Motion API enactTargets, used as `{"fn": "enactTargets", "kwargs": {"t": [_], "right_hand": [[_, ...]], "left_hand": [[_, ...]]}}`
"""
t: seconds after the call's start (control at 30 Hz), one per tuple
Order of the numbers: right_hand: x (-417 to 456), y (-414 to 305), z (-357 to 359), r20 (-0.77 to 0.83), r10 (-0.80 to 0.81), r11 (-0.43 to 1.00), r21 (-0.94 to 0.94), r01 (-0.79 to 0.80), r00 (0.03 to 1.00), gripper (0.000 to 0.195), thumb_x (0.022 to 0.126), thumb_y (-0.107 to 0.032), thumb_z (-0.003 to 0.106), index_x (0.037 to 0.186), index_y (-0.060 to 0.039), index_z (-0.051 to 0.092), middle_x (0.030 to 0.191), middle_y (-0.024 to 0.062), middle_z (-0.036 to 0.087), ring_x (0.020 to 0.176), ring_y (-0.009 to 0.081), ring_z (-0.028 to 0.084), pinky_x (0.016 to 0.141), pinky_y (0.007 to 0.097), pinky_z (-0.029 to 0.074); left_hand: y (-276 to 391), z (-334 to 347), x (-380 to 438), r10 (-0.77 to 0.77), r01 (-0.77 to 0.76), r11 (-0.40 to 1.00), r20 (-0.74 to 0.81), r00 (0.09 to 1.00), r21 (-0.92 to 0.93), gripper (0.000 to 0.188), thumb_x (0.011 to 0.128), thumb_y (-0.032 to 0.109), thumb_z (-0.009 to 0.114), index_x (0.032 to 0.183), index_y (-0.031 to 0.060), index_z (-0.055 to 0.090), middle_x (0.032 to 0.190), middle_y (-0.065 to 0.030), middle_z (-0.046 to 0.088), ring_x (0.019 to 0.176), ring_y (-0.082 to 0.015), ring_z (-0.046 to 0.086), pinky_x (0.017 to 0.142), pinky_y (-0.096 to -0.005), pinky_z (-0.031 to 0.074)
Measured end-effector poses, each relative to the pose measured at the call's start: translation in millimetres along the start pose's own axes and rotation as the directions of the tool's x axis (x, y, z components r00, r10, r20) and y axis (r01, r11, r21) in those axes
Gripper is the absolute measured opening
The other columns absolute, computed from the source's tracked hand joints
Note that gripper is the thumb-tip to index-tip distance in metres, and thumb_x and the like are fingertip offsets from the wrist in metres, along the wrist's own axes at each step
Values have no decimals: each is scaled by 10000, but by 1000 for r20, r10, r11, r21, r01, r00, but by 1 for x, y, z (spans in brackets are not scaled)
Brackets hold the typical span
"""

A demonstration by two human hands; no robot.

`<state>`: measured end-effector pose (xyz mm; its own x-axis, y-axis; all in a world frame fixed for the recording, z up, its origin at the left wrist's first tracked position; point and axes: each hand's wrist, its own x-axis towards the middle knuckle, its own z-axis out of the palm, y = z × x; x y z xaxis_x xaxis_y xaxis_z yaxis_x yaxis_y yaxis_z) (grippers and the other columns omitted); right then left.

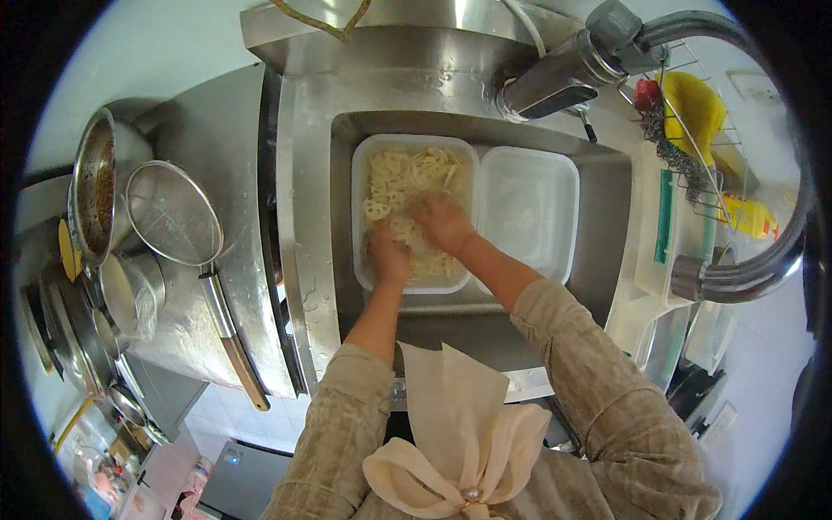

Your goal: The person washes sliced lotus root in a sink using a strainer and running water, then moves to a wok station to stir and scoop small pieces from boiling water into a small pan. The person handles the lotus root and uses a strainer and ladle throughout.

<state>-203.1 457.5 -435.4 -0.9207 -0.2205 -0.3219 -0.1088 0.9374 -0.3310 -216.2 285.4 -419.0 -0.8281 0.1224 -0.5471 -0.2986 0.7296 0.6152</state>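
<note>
In the steel sink [601, 195] stand two white plastic tubs side by side. The left tub [357, 214] holds many pale lotus root slices [416, 170] in cloudy water. My left hand [388, 255] dips into the slices near that tub's left front part. My right hand [439, 222] reaches in near the middle, its fingers partly sunk among the slices. Whether either hand grips any slices cannot be seen. The right tub [530, 214] touches or nearly touches the left one and seems to hold only clear water or nothing.
A faucet [552, 78] with a curved hose rises behind the sink. On the left steel counter lie a mesh strainer [174, 213] and a metal bowl [97, 188]. At right are a wire rack [705, 130] with a yellow sponge or cloth and scourer, and plastic containers [650, 240].
</note>
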Motion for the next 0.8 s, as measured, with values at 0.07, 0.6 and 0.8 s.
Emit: {"fn": "enactTargets", "kwargs": {"t": [0.07, 0.6, 0.8], "right_hand": [[4, 14, 0, 89, 147, 975, 155, -159, 985, 605, 793, -160, 722, 1372, -137, 546, 1330, 176, 538, 1161, 408, 559, 949, 509, 493], [-75, -51, -84, -50, 312, 896, 349, -276, 949, 272, 857, -49, 591, 1127, -76, 601, 1028, 198, 659, 990, 392, 625, 799, 485, 520], [-146, -88, -108, 50, 365, 830, 434, -349, 930, 367, 833, 2, 571, 1196, -30, 618, 1248, 239, 596, 1147, 416, 579, 972, 481, 488]], "left_hand": [[5, -3, -2, -98, 110, 896, 51, 994, -430, 678, 809, -19, 669, 1432, 82, 421, 1317, -268, 513, 1188, -424, 546, 1034, -512, 432], [92, -139, -126, 680, -634, 681, 3, 733, 366, 147, 810, 74, 651, 946, 75, 708, 984, -144, 697, 973, -384, 638, 856, -485, 513], [-39, -291, -138, 424, -86, 814, -487, 763, 574, 581, 805, 163, 724, 1320, -13, 520, 1228, -246, 574, 1160, -441, 530, 976, -507, 458]]}}
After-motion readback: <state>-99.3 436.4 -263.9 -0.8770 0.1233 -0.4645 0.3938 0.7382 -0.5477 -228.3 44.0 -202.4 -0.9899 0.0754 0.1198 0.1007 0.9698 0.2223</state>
